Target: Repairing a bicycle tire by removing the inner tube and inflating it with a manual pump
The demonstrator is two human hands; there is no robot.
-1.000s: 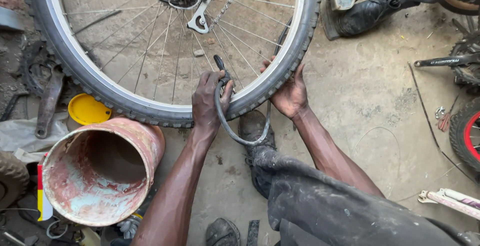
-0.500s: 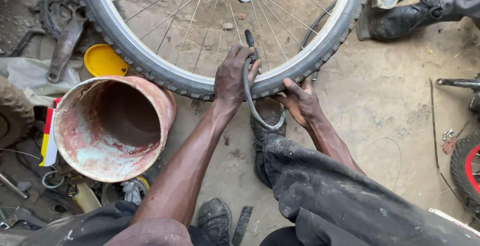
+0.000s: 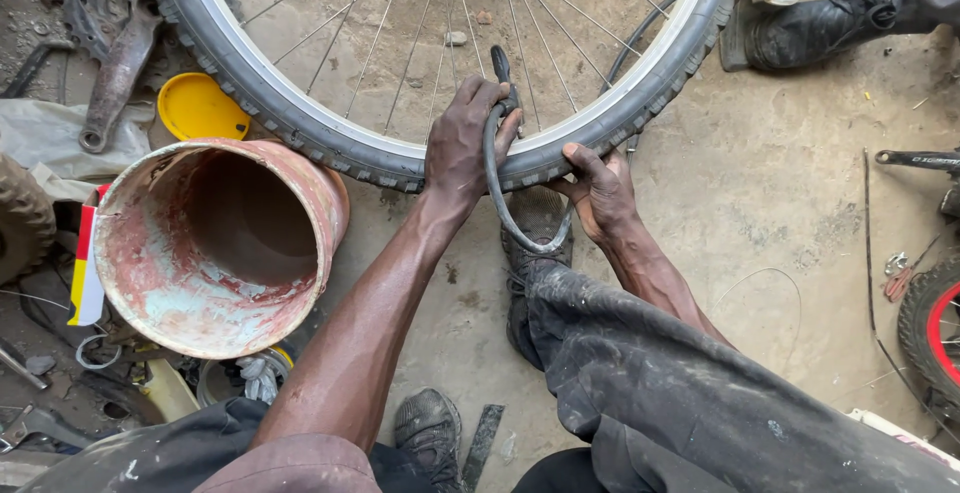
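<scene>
Black inner tube (image 3: 497, 188) hung looped below the tyre (image 3: 590, 138) at the wheel's near edge — the left hand (image 3: 462, 143) had its fingers clamped on it, the right hand (image 3: 600, 188) gripped the tyre just right; a rusty bucket (image 3: 215, 243) lay left.

Bicycle wheel (image 3: 300, 133): on the floor (image 3: 790, 213), far side of the view. Left hand (image 3: 462, 143): on the wheel's near rim, fingers around a tyre lever (image 3: 503, 78). Inner tube (image 3: 497, 198): loops out just beside it, toward a shoe (image 3: 535, 228). Right hand (image 3: 603, 191): on the tyre, right of the tube. Bucket (image 3: 215, 248): lying on its side, left of the arms, touching the tyre. Lid (image 3: 200, 108): behind the bucket. Crank arm (image 3: 115, 78): left of the lid. Second wheel (image 3: 925, 328): right edge.
</scene>
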